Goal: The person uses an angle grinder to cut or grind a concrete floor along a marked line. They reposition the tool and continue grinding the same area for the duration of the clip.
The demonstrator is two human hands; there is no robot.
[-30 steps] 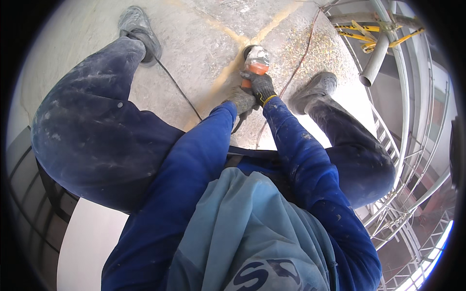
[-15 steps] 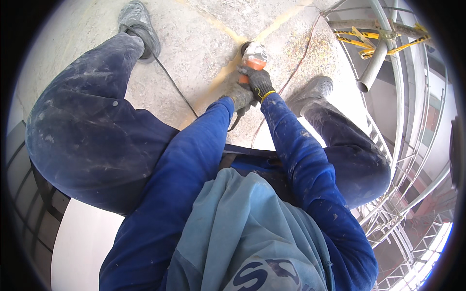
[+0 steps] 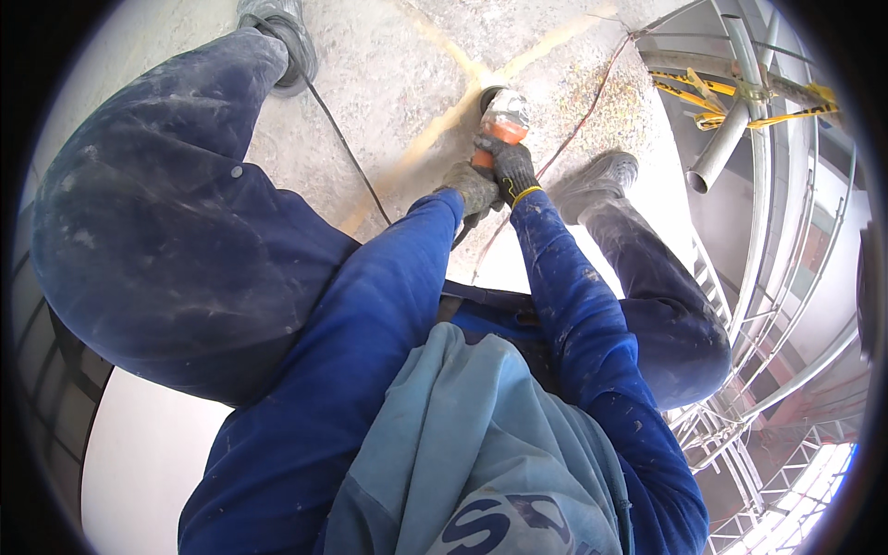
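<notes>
An orange angle grinder point(image 3: 506, 122) with a dust-whitened head is held out between my feet, its dark round disc point(image 3: 491, 96) against or just above the concrete floor point(image 3: 388, 102). My right hand point(image 3: 514, 168), in a dark glove with a yellow cuff edge, is closed round the grinder's body. Behind it, my left hand point(image 3: 473, 185), in a dusty grey glove, is closed round the rear of the tool; its fingers are partly hidden. Close to the disc, tan bands point(image 3: 430, 134) cross on the floor. A black cord point(image 3: 464, 231) hangs below my hands.
Another stretch of black cord point(image 3: 339, 132) runs from my left shoe point(image 3: 294, 55) toward my left sleeve. A thin reddish cable point(image 3: 592, 106) crosses the floor right of the grinder. Scaffold pipes point(image 3: 721, 148) with yellow-black tape point(image 3: 712, 102) stand beyond the floor's right edge.
The whole view has shifted slightly, so the floor and scaffold sit lower and farther right. Both hands remain on the grinder, which stays near the crossing of the tan bands.
</notes>
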